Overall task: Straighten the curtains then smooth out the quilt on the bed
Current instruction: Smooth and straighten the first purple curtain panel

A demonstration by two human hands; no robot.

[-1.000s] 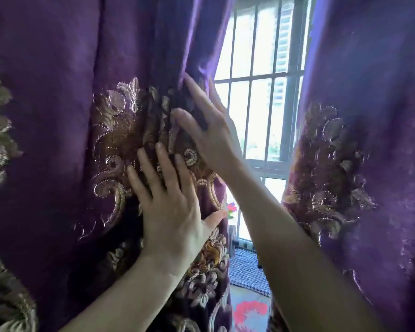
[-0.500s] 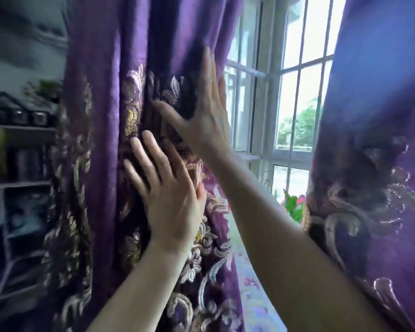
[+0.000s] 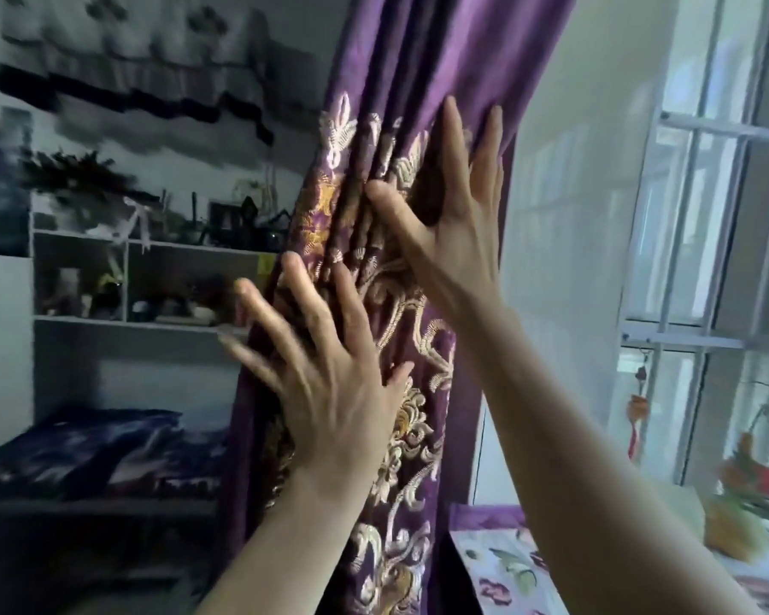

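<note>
A purple curtain [image 3: 414, 64] with gold and white embroidery hangs gathered into narrow folds in the middle of the view. My left hand [image 3: 329, 375] lies flat against its lower folds with the fingers spread. My right hand [image 3: 453, 224] presses higher up, fingers straight along the curtain's right edge and thumb pushed into the pleats. A floral fabric [image 3: 507, 565] shows at the lower right; whether it is the quilt I cannot tell.
A white shelf unit [image 3: 129, 321] with small ornaments stands at the left, above a dark patterned cloth [image 3: 85, 450]. A barred window [image 3: 702, 215] fills the right side. Coloured objects [image 3: 755, 486] sit on the sill.
The curtain has bunched leftward into tighter folds, uncovering more wall and window at the right. Both hands stayed pressed on it, and the view swung left, so the shelf shows.
</note>
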